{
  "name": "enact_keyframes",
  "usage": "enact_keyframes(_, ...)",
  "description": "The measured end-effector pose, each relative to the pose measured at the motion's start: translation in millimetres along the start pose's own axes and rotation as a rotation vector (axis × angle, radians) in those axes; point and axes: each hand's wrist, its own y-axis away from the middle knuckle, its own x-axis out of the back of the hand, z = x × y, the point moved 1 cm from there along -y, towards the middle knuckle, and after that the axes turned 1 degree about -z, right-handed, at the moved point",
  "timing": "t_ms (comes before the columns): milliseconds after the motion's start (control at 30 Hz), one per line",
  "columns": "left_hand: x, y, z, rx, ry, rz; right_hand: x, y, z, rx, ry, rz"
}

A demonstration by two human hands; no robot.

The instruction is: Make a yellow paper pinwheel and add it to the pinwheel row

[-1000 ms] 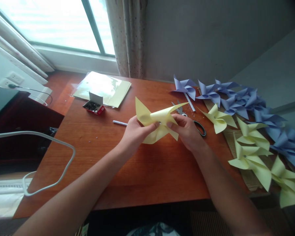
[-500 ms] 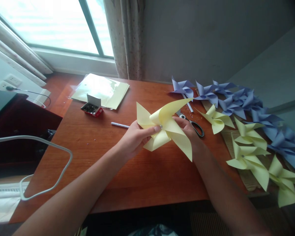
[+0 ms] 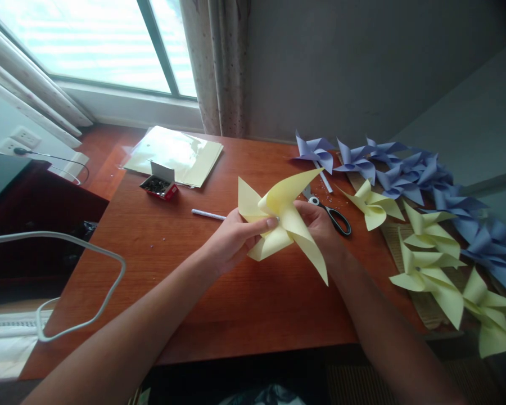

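A yellow paper pinwheel [image 3: 293, 216] is held above the table between both hands. My left hand [image 3: 236, 236] pinches it from the left, the thumb pressed near the small metal fastener at its centre. Behind the right blades, my right hand [image 3: 316, 222] is closed on the pinwheel; its fingertips are hidden by the paper. A white patterned paper stick [image 3: 208, 214] lies on the table just beyond my left hand. Scissors [image 3: 339, 220] with black-and-white handles rest beside my right hand.
A red box of small metal fasteners [image 3: 162, 187] stands open near a stack of yellow paper [image 3: 185, 154]. Several yellow pinwheels [image 3: 430, 270] and purple pinwheels [image 3: 398, 174] lie on the right, partly over cardboard [image 3: 425, 306]. A white cable [image 3: 118, 281] loops at left.
The pinwheel has turned slightly in my hands, its lower right blade now hanging a little lower. Both hands keep nearly the same place.
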Motion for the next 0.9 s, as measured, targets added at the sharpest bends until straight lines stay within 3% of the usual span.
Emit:
enact_keyframes(100, -0.6, 0, 0, 0.008, 0.001, -0.029, -1, 0, -3, -0.087, -0.167, -0.057)
enact_keyframes(267, 1.4, -1, 0, 0.012, 0.001, -0.015, 0, 1, -3, -0.191, -0.215, -0.076)
enact_keyframes(533, 5.3, -3, -3, 0.009, -0.019, 0.030, 4, 0, 4, -0.082, -0.042, -0.099)
enact_keyframes(733, 4.3, 0, 3, -0.029, -0.017, -0.045, 6, 1, 7, -0.065, -0.013, -0.091)
enact_keyframes(800, 3.3, 3, 9, -0.077, -0.023, -0.093, 2, -1, 15, 0.000, 0.083, -0.033)
enact_keyframes(900, 3.8, 7, 19, -0.146, -0.043, -0.132, -11, -7, 32, 0.265, 0.524, 0.087)
